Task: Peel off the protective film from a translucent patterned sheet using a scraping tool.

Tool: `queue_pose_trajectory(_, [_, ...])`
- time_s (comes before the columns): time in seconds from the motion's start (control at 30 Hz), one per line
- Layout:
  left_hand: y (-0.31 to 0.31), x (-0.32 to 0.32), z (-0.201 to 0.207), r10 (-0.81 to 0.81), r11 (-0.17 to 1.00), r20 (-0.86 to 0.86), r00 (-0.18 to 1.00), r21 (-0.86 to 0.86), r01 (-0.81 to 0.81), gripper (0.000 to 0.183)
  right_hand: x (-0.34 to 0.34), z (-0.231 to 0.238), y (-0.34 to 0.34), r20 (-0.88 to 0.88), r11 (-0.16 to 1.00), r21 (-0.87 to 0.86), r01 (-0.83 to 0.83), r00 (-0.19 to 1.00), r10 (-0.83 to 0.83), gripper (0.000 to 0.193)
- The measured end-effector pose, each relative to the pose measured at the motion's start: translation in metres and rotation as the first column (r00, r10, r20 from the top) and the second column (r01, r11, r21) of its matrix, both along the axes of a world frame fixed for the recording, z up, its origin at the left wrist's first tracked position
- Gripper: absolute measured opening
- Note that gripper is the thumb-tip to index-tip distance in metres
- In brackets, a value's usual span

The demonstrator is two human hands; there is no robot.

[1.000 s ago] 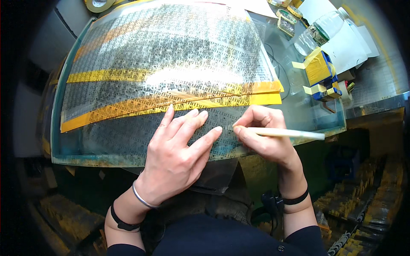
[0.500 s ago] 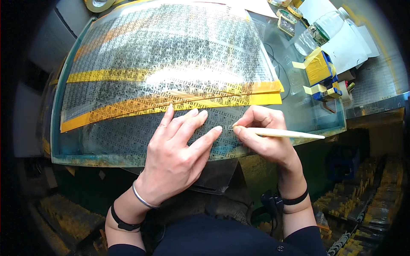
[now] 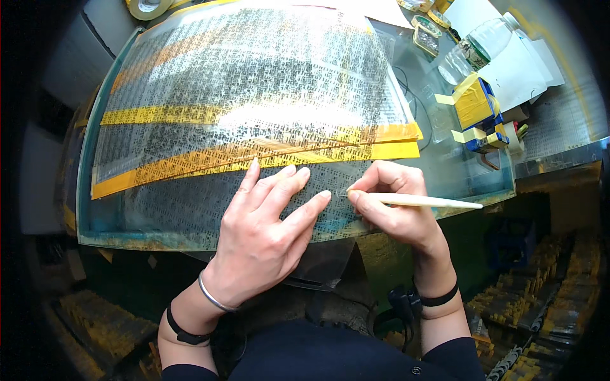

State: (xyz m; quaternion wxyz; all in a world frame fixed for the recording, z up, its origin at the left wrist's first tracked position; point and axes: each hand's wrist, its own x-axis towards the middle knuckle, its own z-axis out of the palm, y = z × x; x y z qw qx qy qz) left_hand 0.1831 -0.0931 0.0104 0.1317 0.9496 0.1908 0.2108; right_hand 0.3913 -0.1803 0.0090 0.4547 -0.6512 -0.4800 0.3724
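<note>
My left hand [image 3: 270, 209] lies with its fingers spread over a dark patterned film sheet [image 3: 184, 209] near the front edge of a glass-topped table. Its fingertips reach the edge of a stack of clear printed film sheets [image 3: 254, 70], bordered with yellow and orange tape [image 3: 394, 149]. My right hand [image 3: 394, 197] pinches a slim pale tool [image 3: 438, 202] like a pen or brush handle, its tapered end pointing right. The working tip sits between thumb and forefinger, close to the sheet; what kind of tip it is cannot be made out.
On the right stand a clear plastic bottle [image 3: 476, 51] and a blue tape dispenser [image 3: 483, 108] with yellow tape. A tape roll [image 3: 147, 6] lies at the far left. Dense rows of yellowish pieces [image 3: 540, 298] fill the space below right. The glass table edge [image 3: 152, 242] runs in front of me.
Both hands stay almost in place, the left with its fingers still spread and the right still gripping the pale tool. The view has shifted very slightly.
</note>
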Motion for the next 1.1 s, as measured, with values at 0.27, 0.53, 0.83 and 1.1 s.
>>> queue_pose_trajectory(0.27, [-0.001,0.0,0.0,-0.003,1.0,0.011,1.0,-0.002,0.003,0.038,0.0,0.0,-0.001,0.024,1.0,0.019,0.017,1.0,-0.018,0.009])
queue_pose_trajectory(0.53, [0.0,-0.001,-0.002,0.001,1.0,0.009,1.0,0.008,-0.001,0.037,0.001,0.002,0.0,-0.04,1.0,-0.027,0.005,0.999,-0.006,0.012])
queue_pose_trajectory(0.83, [-0.004,0.002,-0.002,0.057,0.998,-0.007,0.998,0.01,-0.057,0.059,-0.007,-0.006,0.006,-0.395,0.945,0.281,0.168,0.917,-0.046,0.039])
queue_pose_trajectory(1.1, [-0.044,0.024,0.015,-0.609,0.763,-0.033,0.792,-0.299,0.574,0.067,0.006,-0.008,0.008,-0.433,0.973,0.223,0.057,0.9,0.047,0.052])
